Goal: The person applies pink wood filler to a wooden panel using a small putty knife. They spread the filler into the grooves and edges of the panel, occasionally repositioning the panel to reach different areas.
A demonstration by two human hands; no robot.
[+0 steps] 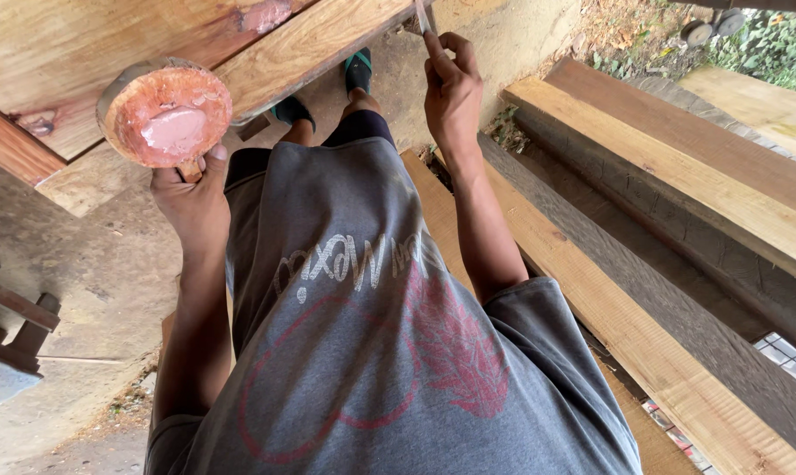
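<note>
Under the plank edge, grips: we are closing our left hand (191, 198) around a short handle, fingers together and clamped on it, thumb up by the rim.
Left load: we are carrying a round wooden bowl (165, 114) of pink filler paste, tilted toward us, likely so the paste is showing and staying within reach.
Right grip: our right hand (452, 92) is pinching a thin flat blade (423, 18), fingers shut on it, tip pointing up at the wooden plank (310, 40).
Why so: we are judging that the blade is being kept close to the board where a pink patch (264, 14) is already sitting.
Beyond: we are standing in sandals (357, 70) on a dusty floor (81, 264); stacked timber beams (679, 176) are lying to our right.
</note>
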